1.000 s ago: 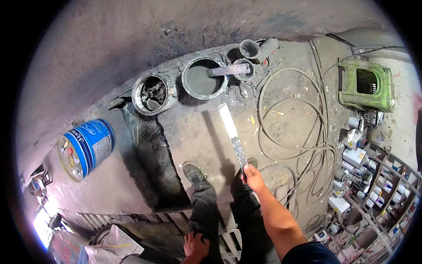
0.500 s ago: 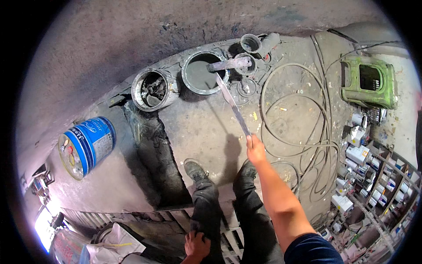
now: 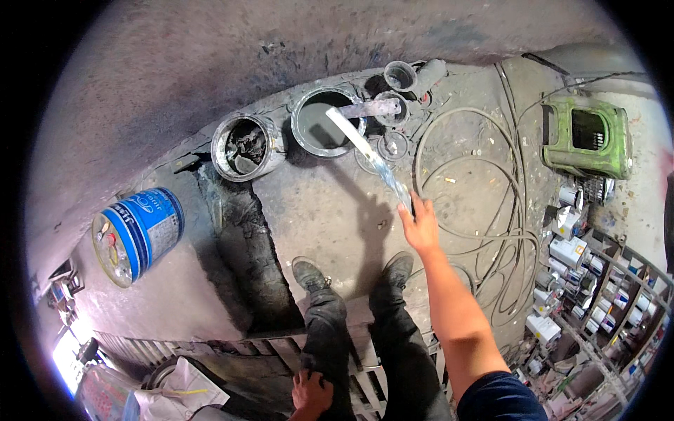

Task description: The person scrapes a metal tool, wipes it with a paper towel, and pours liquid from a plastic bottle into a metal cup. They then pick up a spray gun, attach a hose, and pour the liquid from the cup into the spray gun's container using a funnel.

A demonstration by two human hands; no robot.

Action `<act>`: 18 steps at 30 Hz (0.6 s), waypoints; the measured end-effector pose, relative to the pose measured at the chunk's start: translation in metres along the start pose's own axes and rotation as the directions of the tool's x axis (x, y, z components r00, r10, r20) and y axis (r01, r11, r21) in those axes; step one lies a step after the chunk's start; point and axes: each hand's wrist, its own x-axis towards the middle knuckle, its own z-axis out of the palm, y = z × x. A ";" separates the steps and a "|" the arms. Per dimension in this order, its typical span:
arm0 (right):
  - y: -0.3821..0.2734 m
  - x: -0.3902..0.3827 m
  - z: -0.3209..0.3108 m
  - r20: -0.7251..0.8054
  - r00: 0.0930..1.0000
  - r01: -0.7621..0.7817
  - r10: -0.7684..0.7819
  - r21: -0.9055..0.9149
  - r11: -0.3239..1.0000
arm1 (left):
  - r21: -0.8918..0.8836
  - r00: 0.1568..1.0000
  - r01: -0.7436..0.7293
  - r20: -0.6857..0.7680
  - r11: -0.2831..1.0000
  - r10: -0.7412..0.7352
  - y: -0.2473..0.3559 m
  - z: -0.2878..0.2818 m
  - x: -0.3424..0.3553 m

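My right hand (image 3: 420,223) is closed around the lower end of a long flat stirring stick (image 3: 366,154), pale and shiny along its face. Its far tip is over the open bucket of grey liquid (image 3: 327,152); whether it touches the liquid I cannot tell. A second, grey-smeared flat stick (image 3: 372,108) lies across that bucket's right rim. My left hand (image 3: 312,393) rests on my left trouser leg, fingers a little bent and holding nothing.
Left of the bucket stands a crusted metal bucket (image 3: 272,149); further left lies a blue drum (image 3: 156,223). Small pots (image 3: 401,76) sit behind. Hose coils (image 3: 521,175) cover the right floor, near a green plastic stool (image 3: 618,144). A dark trench (image 3: 256,259) cuts the floor; shelved cans fill the right.
The stirring stick has turned from its narrow edge to its broad face, and its tip has shifted slightly left. My right hand has moved a little up and right. The left hand stays put.
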 end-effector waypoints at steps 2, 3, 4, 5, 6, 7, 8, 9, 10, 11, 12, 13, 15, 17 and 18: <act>-0.002 0.021 0.009 0.001 1.000 0.003 -0.003 -0.027 1.000 | 0.000 1.000 -0.008 -0.027 1.000 0.008 0.004 -0.003 -0.002; 0.002 0.026 0.014 0.018 1.000 0.007 -0.006 -0.025 1.000 | -0.004 0.998 -0.018 -0.054 1.000 0.018 0.009 -0.008 -0.005; 0.006 0.031 0.017 0.033 0.999 0.010 -0.009 -0.024 1.000 | -0.007 0.996 -0.029 -0.081 1.000 0.028 0.012 -0.011 -0.006; 0.010 0.033 0.020 0.048 0.999 0.012 -0.011 -0.023 1.000 | -0.009 0.996 -0.038 -0.086 0.999 0.038 0.011 -0.010 -0.005; 0.013 0.033 0.023 0.047 0.999 0.021 -0.020 -0.015 1.000 | -0.012 0.995 -0.044 -0.090 0.999 0.043 0.009 -0.008 -0.006; 0.016 0.032 0.026 0.045 0.999 0.029 -0.028 -0.008 1.000 | -0.015 0.994 -0.051 -0.095 0.999 0.049 0.008 -0.007 -0.007; 0.018 0.031 0.028 0.041 0.998 0.037 -0.036 -0.001 0.999 | -0.021 0.995 -0.050 -0.091 0.999 0.048 0.008 -0.006 -0.006; 0.021 0.029 0.030 0.046 0.998 0.038 -0.038 -0.001 0.999 | -0.026 0.995 -0.052 -0.085 0.998 0.050 0.011 -0.011 -0.006; 0.024 0.025 0.031 0.049 0.998 0.040 -0.040 -0.001 0.999 | -0.031 0.995 -0.055 -0.081 0.998 0.052 0.012 -0.014 -0.006; 0.027 0.021 0.032 0.051 0.998 0.043 -0.043 0.000 0.999 | -0.023 0.994 -0.060 -0.095 0.998 0.058 0.011 -0.012 -0.006; 0.030 0.018 0.031 0.057 0.998 0.030 -0.030 -0.003 1.000 | -0.015 0.992 -0.069 -0.109 0.998 0.067 0.010 -0.011 -0.004; 0.034 0.011 0.031 0.065 0.998 0.022 -0.021 -0.003 1.000 | -0.011 0.989 -0.075 -0.126 0.997 0.073 0.010 -0.010 -0.005; 0.041 0.001 0.030 0.066 0.997 0.030 -0.030 0.002 1.000 | -0.038 0.990 -0.075 -0.126 0.996 0.069 0.010 -0.011 -0.008; 0.050 -0.008 0.027 0.045 0.997 0.061 -0.062 0.008 0.998 | -0.042 0.990 -0.076 -0.125 0.996 0.070 0.009 -0.012 -0.007; 0.048 -0.012 0.024 0.054 0.998 0.041 -0.043 0.038 0.998 | -0.036 0.990 -0.069 -0.124 0.997 0.064 0.007 -0.011 -0.007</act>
